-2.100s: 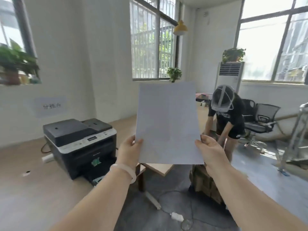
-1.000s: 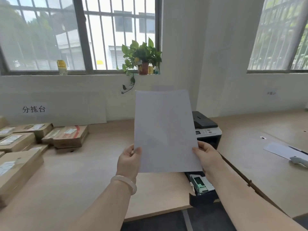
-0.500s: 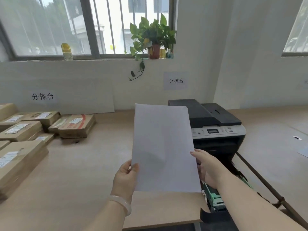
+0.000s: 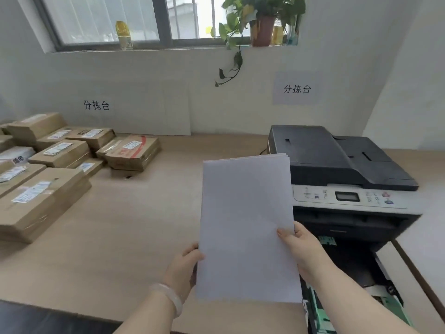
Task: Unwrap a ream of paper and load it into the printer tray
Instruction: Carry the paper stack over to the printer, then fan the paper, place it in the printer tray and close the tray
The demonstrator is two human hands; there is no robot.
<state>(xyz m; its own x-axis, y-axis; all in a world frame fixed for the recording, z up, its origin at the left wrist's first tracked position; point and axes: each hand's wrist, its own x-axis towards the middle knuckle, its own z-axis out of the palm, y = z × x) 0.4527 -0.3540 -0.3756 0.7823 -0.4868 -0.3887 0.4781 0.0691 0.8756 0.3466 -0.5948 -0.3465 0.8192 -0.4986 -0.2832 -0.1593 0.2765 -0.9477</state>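
Paper unwrapped, not loaded yet.
You're pinching the paper (image 4: 245,227) by its side edges, left hand (image 4: 183,268) and right hand (image 4: 303,249), just left of the printer (image 4: 342,169); open tray (image 4: 356,273) sits near right.

Both hands raised, left hand (image 4: 182,266) and right hand (image 4: 302,249) pinching.

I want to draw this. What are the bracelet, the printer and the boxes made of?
Bracelet: pale and glossy, perhaps jade or glass; I can't tell which. Printer: likely plastic, matte dark lid, grey button panel. Boxes: brown cardboard, dull, with paper labels stuck on.
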